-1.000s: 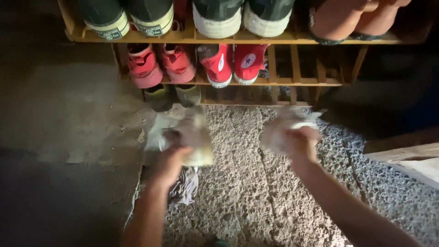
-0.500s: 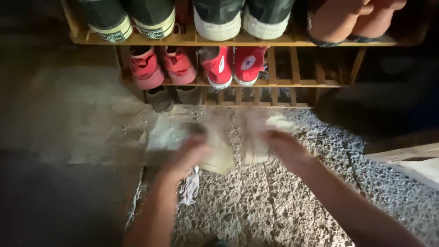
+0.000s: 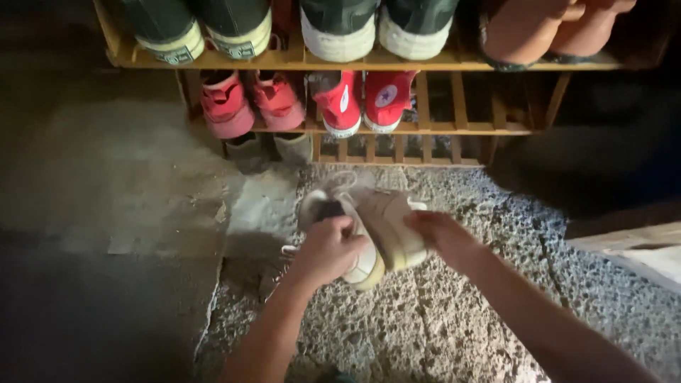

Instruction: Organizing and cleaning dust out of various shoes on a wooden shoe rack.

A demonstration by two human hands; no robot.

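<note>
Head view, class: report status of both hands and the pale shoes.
Left hand grips one pale cream canvas shoe; right hand grips the other. Shoes pressed together. Wooden shoe rack ahead.

Top-shelf shoes (image 3: 355, 28) are cut off by the frame's upper edge.

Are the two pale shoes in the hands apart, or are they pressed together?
Together. The left hand and right hand each hold one pale shoe, and the shoes touch side by side above the floor.
</note>
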